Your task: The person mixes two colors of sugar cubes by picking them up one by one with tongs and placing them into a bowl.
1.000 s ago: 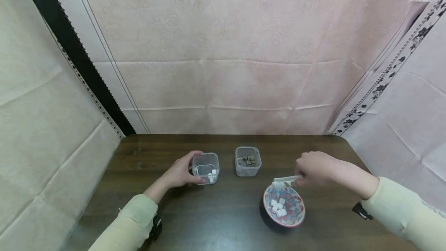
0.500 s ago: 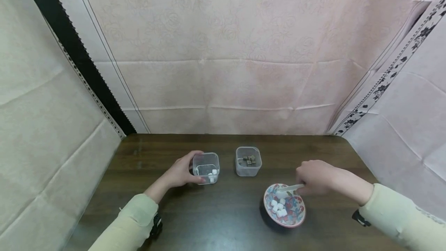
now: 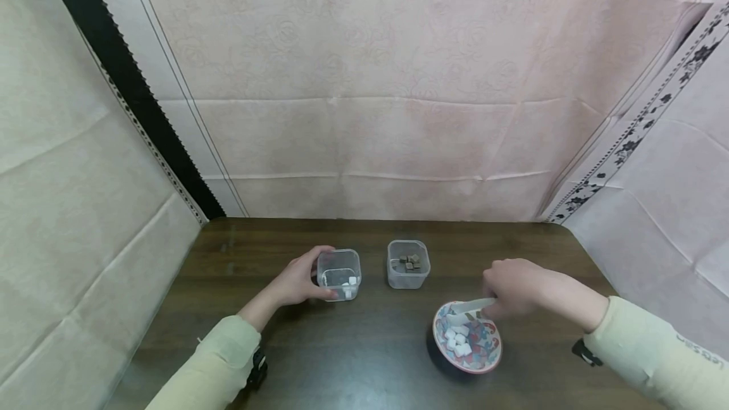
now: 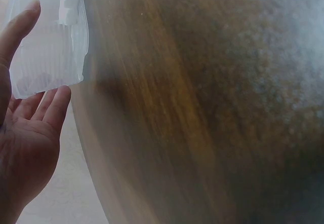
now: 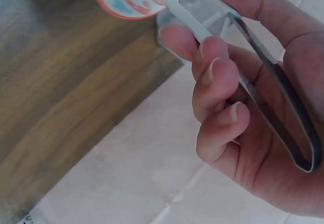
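Observation:
My left hand (image 3: 299,278) grips a small clear plastic box (image 3: 338,274) at its left side, thumb on the near side and fingers on the far side. A few white cubes (image 3: 351,285) lie in it. In my right hand (image 3: 515,286) is a pair of tongs (image 5: 273,69), metal at the bend with pale tips, pinched between thumb and fingers. Their tips reach over a patterned bowl (image 3: 491,354) with a pinkish rim, which holds several white cubes (image 3: 460,341). Whether a cube sits between the tips, I cannot tell.
A second clear box (image 3: 409,280) with several grey-brown cubes (image 3: 411,262) stands between the left box and the bowl, farther back. Everything is on a dark wooden table (image 3: 364,359). Pale cloth (image 3: 353,112) hangs behind the table and along both sides.
My right hand has come nearer to me, carrying the tongs' tips from the bowl's far rim to over its inside. The left hand keeps its hold on the box.

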A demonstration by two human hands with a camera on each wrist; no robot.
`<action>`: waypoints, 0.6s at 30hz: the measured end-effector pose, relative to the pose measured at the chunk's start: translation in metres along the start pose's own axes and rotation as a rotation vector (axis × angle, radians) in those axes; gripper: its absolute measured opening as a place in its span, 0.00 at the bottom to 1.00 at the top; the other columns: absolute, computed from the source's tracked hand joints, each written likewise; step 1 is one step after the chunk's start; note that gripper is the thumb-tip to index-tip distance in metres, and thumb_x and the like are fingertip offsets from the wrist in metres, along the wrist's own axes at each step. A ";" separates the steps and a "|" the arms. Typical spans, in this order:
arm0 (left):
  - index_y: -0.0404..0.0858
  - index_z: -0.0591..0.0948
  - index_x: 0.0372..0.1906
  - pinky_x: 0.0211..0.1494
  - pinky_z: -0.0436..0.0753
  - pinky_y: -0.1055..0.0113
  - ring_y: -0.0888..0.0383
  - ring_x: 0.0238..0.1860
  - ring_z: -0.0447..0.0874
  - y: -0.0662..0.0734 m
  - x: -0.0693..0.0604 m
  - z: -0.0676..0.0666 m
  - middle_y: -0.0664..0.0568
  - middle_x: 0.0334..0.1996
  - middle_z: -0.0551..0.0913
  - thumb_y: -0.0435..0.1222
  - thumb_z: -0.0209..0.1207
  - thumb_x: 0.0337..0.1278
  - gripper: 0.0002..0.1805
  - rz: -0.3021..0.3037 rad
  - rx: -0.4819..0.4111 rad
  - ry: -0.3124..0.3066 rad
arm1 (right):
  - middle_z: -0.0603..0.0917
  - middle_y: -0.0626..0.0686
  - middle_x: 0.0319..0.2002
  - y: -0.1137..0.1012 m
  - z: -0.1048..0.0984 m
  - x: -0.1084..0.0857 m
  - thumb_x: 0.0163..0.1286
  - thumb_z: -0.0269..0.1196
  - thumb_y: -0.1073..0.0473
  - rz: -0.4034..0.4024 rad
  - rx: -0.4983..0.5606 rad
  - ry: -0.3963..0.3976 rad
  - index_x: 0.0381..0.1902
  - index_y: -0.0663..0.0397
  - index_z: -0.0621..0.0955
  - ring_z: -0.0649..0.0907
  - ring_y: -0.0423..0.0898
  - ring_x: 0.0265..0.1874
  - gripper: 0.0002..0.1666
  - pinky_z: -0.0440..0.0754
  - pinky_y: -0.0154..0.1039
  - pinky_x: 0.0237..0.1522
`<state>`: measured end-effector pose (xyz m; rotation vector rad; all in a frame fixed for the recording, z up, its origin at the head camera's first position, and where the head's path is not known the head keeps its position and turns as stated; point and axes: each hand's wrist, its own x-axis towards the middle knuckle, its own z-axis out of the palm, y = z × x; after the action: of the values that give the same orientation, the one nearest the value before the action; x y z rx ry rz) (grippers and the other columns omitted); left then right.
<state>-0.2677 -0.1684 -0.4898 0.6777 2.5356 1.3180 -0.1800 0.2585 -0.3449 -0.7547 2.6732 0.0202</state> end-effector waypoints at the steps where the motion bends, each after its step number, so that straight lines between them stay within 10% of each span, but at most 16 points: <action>1: 0.42 0.69 0.77 0.70 0.79 0.41 0.40 0.67 0.80 0.000 0.000 0.000 0.40 0.69 0.78 0.41 0.84 0.48 0.51 -0.001 -0.001 0.000 | 0.58 0.32 0.10 -0.001 -0.003 0.001 0.63 0.74 0.47 -0.001 0.003 0.000 0.10 0.37 0.70 0.58 0.34 0.13 0.29 0.52 0.33 0.18; 18: 0.40 0.68 0.77 0.70 0.78 0.39 0.37 0.67 0.79 0.002 -0.001 -0.001 0.38 0.68 0.78 0.40 0.83 0.49 0.50 0.012 -0.016 -0.010 | 0.67 0.35 0.13 -0.047 -0.068 0.040 0.63 0.73 0.45 -0.115 -0.052 0.157 0.15 0.37 0.78 0.63 0.35 0.14 0.21 0.56 0.34 0.18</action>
<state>-0.2664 -0.1688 -0.4878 0.6954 2.5146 1.3343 -0.2104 0.1909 -0.2915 -0.9627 2.7805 0.0005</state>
